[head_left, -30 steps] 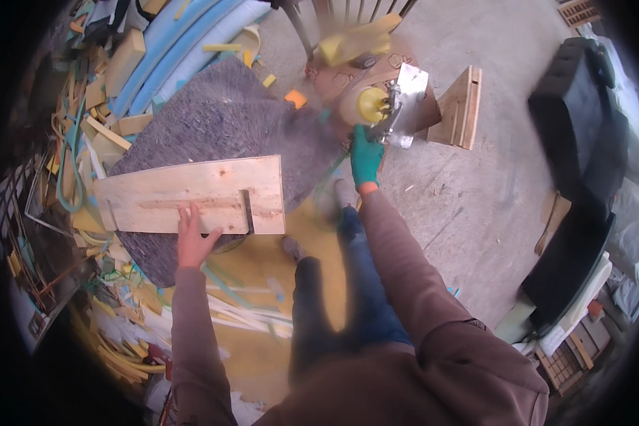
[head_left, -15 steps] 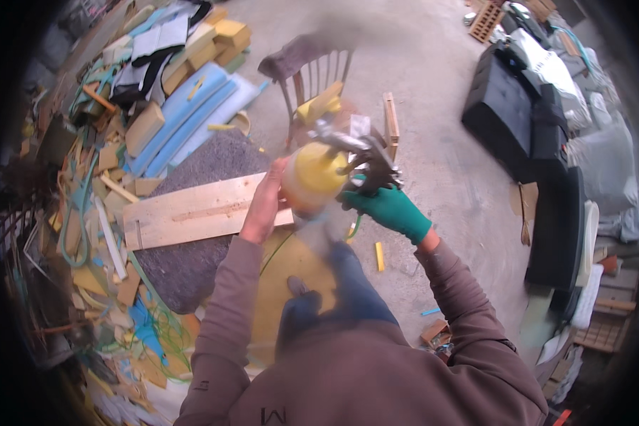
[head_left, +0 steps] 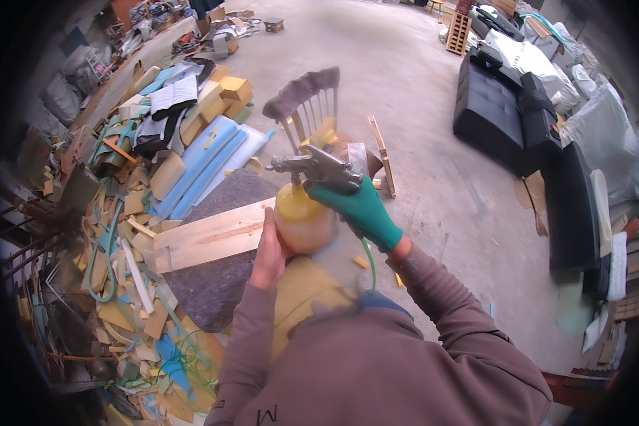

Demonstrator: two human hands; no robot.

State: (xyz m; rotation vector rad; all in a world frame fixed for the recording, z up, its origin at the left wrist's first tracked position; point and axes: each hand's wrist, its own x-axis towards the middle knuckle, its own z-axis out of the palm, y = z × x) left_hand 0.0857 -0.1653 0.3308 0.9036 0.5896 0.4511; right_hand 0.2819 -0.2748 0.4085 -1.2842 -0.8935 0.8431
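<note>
At the centre of the frame, a metal spray gun (head_left: pixel 323 169) sits atop a round cup (head_left: pixel 302 216), yellow above and pale orange below; the right hand (head_left: pixel 362 216), in a green glove, is closed around the gun's handle, while the bare left hand (head_left: pixel 268 254) grips the cup from the left, palm and fingers curved against its side; a green hose (head_left: pixel 370 263) hangs below the gloved hand. Left of the cup, a pale wooden board (head_left: pixel 209 236) lies on a purplish-grey felt sheet (head_left: pixel 206 298); its right end meets the left hand's fingers in the view. In the upper middle stands a spindle-back chair (head_left: pixel 312 113), its top rail covered in dark grey; yellow foam pieces (head_left: pixel 323 133) show beyond the gun, and a wooden panel (head_left: pixel 382 156) stands on edge to their right. In the upper left, blue foam sheets (head_left: pixel 199 167) slant beside a heap of foam offcuts (head_left: pixel 124 312), which runs down the left side; in the upper right, a black tufted sofa (head_left: pixel 497 117) stands near white plastic wrapping (head_left: pixel 536 60).
</note>
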